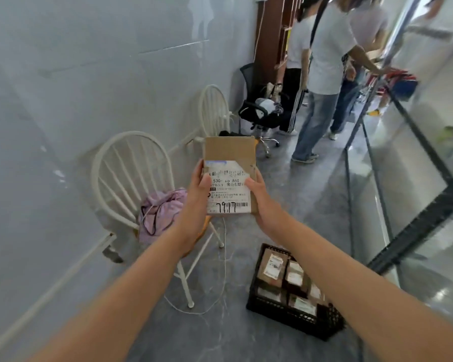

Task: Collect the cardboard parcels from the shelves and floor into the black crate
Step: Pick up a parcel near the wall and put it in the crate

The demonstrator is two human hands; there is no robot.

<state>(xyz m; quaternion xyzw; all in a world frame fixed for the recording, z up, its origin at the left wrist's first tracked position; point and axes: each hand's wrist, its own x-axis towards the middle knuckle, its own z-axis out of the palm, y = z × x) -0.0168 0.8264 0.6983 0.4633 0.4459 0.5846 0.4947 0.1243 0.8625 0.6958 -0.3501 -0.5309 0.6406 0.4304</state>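
Now both hands, left hand (197, 202) and right hand (262, 202), clamp a labelled cardboard parcel (230, 176) by its sides, up above the black crate (293, 313) of parcels.

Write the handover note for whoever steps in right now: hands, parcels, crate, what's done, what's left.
Left hand and right hand: each grips a side edge of one cardboard parcel, held up in the air.
Black crate: on the floor, below and right of the hands.
Done: several labelled parcels lie in the crate.
Left: put the held parcel in the crate. No other parcels to collect are in view.
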